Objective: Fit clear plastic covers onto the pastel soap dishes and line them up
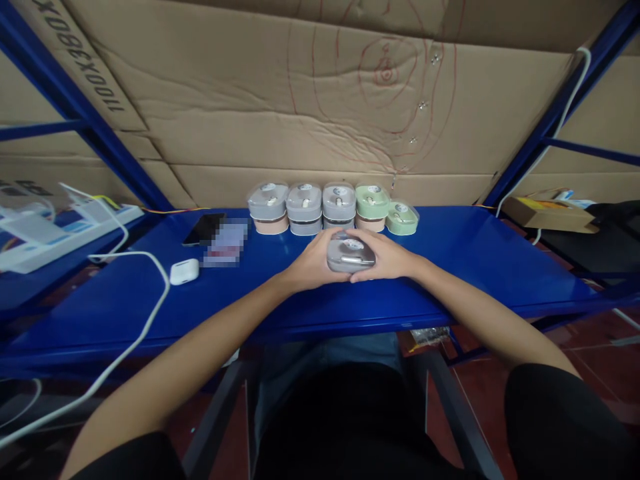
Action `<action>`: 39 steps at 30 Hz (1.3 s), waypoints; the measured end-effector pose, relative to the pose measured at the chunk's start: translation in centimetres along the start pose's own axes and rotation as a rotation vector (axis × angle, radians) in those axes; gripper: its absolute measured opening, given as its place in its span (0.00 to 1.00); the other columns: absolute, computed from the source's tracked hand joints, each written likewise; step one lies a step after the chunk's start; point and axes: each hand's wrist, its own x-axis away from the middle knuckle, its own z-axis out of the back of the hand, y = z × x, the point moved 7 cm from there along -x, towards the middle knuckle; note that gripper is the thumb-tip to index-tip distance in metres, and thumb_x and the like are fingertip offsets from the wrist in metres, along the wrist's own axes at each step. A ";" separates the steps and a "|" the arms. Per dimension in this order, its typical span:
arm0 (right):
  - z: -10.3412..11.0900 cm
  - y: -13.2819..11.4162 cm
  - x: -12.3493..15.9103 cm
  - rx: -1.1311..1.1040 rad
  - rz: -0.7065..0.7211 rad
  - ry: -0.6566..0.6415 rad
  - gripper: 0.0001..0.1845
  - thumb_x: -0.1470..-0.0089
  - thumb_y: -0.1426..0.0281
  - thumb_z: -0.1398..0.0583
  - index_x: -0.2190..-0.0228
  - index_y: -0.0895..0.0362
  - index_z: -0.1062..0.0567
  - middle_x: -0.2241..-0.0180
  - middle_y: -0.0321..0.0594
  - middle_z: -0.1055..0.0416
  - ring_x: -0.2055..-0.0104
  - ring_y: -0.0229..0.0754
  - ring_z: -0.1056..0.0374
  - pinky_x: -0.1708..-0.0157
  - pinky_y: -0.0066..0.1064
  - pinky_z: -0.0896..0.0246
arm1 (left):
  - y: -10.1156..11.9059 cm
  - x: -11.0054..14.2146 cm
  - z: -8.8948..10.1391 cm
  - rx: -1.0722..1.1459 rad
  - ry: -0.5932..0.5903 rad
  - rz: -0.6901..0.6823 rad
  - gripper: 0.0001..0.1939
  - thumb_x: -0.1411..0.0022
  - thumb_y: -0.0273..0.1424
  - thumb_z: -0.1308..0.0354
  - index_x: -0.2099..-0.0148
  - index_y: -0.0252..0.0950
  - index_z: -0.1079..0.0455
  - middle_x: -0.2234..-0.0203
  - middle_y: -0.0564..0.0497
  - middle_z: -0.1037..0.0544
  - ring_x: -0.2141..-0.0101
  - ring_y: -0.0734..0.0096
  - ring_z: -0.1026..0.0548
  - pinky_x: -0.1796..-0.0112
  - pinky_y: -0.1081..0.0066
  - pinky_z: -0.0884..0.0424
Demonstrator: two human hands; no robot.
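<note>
the left hand and right hand clasp a grey lidded box between them, stacked grey and green boxes lined up just behind

A small, rounded, glossy grey plastic case with a white oval label on top lies flat on the blue steel shelf, cupped between the left hand and right hand.

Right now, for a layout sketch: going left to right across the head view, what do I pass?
White power strip → white earbud case → black smartphone → pixelated packet → left hand → grey plastic container → right hand → brown cardboard box
</note>
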 end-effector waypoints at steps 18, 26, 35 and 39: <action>7.6 5.2 3.3 0.176 -0.319 -0.117 0.42 0.41 0.37 0.31 0.36 0.48 0.21 0.43 0.47 0.16 0.46 0.61 0.19 0.44 0.56 0.22 | 1.6 0.8 -0.7 -0.215 -0.352 -0.049 0.25 0.29 0.50 0.30 0.35 0.47 0.16 0.28 0.41 0.28 0.28 0.41 0.31 0.27 0.43 0.36; 7.6 5.9 3.6 0.261 -0.493 -0.174 0.49 0.49 0.39 0.26 0.34 0.52 0.23 0.47 0.51 0.16 0.48 0.64 0.19 0.46 0.56 0.22 | 0.7 -0.3 1.5 -0.160 -0.259 0.007 0.30 0.28 0.59 0.37 0.45 0.40 0.12 0.35 0.37 0.22 0.33 0.41 0.25 0.31 0.43 0.30; 6.5 6.7 3.9 0.280 -0.536 -0.284 0.53 0.53 0.47 0.23 0.31 0.55 0.24 0.36 0.55 0.20 0.37 0.67 0.22 0.36 0.55 0.26 | -2.0 -0.7 4.9 -0.419 -0.235 0.202 0.39 0.33 0.65 0.41 0.48 0.34 0.14 0.43 0.34 0.21 0.41 0.34 0.21 0.35 0.39 0.28; 6.4 6.6 3.8 0.289 -0.534 -0.288 0.52 0.51 0.45 0.24 0.31 0.54 0.24 0.35 0.55 0.21 0.36 0.68 0.23 0.35 0.54 0.27 | -1.7 -0.8 4.6 -0.377 -0.222 0.184 0.38 0.33 0.66 0.40 0.50 0.35 0.15 0.44 0.34 0.20 0.41 0.36 0.21 0.35 0.40 0.27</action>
